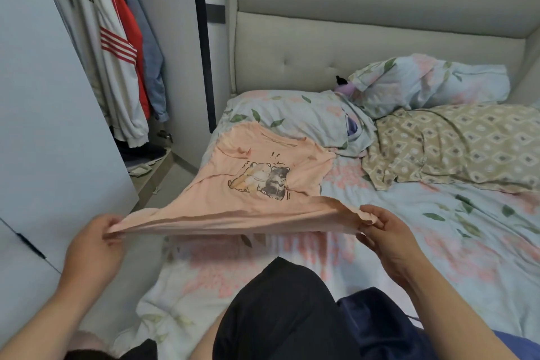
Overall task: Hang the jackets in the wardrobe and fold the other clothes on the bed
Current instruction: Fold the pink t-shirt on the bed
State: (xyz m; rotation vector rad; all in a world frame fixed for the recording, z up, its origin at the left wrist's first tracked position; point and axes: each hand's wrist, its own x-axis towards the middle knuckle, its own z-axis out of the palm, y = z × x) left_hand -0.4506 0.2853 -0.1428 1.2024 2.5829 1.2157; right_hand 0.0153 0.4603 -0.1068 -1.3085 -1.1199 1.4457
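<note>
While left grip point(93, 245) and right grip point(385, 237) pinch the hem of the shirt point(257, 184), collar on the bed point(438, 228) at 12 o'clock, an uneven pull could skew the fold

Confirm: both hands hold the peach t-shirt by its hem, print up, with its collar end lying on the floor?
Not the floor: the head view shows the collar end of the t-shirt lying on the bed, by a pillow. The left hand and right hand do hold its hem, print up.
</note>
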